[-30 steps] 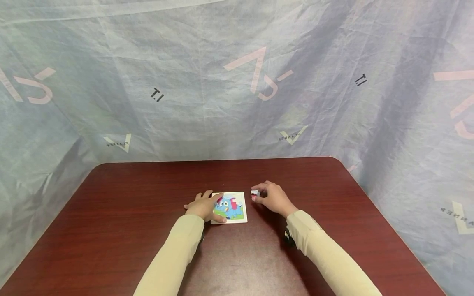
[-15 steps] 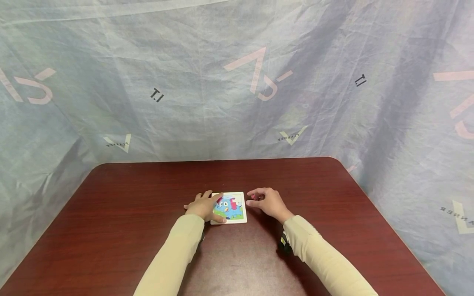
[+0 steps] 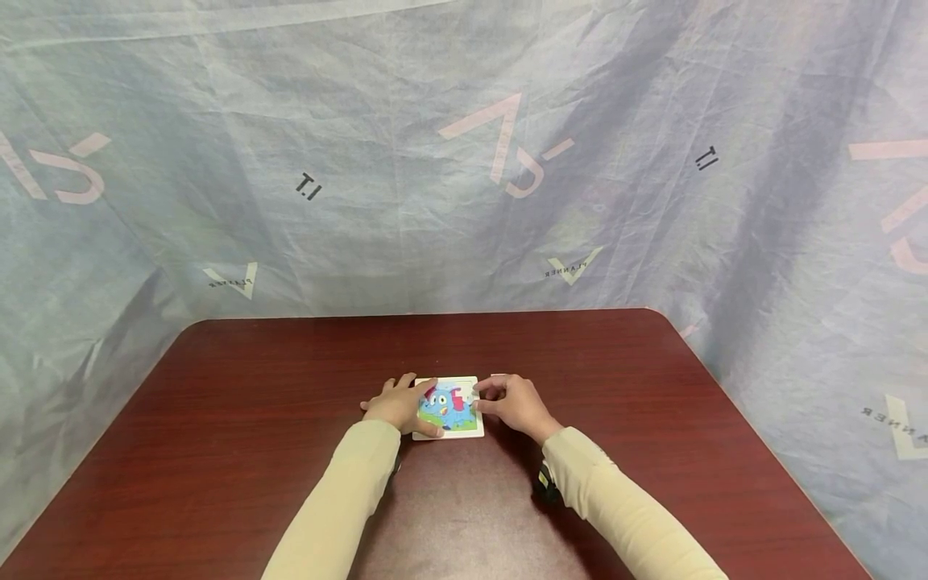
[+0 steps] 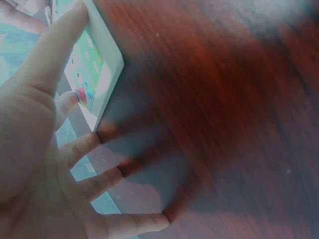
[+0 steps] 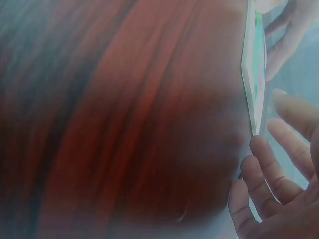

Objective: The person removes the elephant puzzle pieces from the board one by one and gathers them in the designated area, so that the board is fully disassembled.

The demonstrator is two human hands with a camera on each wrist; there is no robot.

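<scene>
A small jigsaw puzzle point(image 3: 451, 417) in a white frame shows a blue cartoon animal on green; a pale gap is visible toward its upper right. My left hand point(image 3: 395, 407) rests on the puzzle's left side, thumb and index finger over the frame and the other fingers spread on the table. At the right edge, thumb and index finger of my right hand point(image 3: 513, 404) pinch a small pale puzzle piece point(image 3: 475, 395), mostly hidden. In the right wrist view the other fingers of the right hand point(image 5: 286, 184) are loosely bent beside the frame point(image 5: 252, 89).
A white-edged piece point(image 3: 499, 374) peeks out behind the right hand, on the dark red wooden table point(image 3: 290, 451). A grey printed cloth point(image 3: 406, 161) hangs behind the table and along its sides.
My right hand has moved left, from the pieces beside the puzzle to the puzzle's right edge. The left hand and the puzzle have stayed in place.
</scene>
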